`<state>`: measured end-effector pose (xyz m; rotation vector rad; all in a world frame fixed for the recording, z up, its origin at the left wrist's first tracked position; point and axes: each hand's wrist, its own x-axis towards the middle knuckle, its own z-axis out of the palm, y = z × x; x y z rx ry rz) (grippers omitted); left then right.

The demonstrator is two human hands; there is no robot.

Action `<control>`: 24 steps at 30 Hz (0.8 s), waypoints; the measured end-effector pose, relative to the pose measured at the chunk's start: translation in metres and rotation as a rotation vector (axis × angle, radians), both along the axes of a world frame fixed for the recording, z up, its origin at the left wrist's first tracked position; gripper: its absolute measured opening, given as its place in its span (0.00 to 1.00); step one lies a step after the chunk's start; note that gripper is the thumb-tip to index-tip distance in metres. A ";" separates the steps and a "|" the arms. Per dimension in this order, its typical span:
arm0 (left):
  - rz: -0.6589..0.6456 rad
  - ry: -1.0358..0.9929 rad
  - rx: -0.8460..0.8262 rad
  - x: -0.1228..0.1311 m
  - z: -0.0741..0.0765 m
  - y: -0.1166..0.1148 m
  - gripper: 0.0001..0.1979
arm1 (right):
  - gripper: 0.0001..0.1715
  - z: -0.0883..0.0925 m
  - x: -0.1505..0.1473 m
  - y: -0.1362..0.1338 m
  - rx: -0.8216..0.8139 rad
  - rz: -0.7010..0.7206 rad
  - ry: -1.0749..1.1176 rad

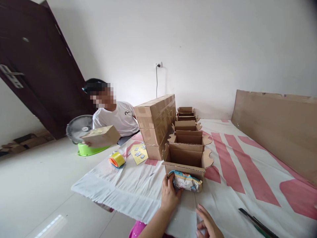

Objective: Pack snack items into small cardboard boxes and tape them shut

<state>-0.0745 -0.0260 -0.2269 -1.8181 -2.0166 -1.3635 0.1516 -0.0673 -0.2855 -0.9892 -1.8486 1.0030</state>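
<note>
My left hand (170, 195) grips the left end of a soft printed packet (187, 182), white with blue and yellow, like a pack of wipes. The packet stands against the front of the nearest open cardboard box (185, 155), whose flaps are up. Below and to the right, my right hand (209, 224) is near the table's front edge, its fingers loosely apart with nothing in them. Part of it is cut off by the lower frame edge. Further right lies a dark utility knife (256, 220) on the table cloth.
Several open boxes (188, 137) line up behind the nearest one. Left of them stands a stack of taped cartons (155, 129). A tape roll (117, 160) and yellow printed sheets (138, 153) lie left. Across the table, a person (116, 117) holds a carton (102, 136). A cardboard sheet (274, 129) stands right.
</note>
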 end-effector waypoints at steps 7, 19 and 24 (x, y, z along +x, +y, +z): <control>-0.044 -0.141 -0.091 0.004 0.013 -0.006 0.36 | 0.24 0.026 0.007 -0.008 0.075 0.056 0.020; -0.009 0.100 0.055 -0.011 0.038 -0.065 0.28 | 0.23 0.033 0.013 -0.006 0.108 0.046 -0.032; 0.246 0.161 0.228 -0.102 0.104 -0.095 0.17 | 0.22 0.031 0.015 -0.005 0.121 0.054 -0.057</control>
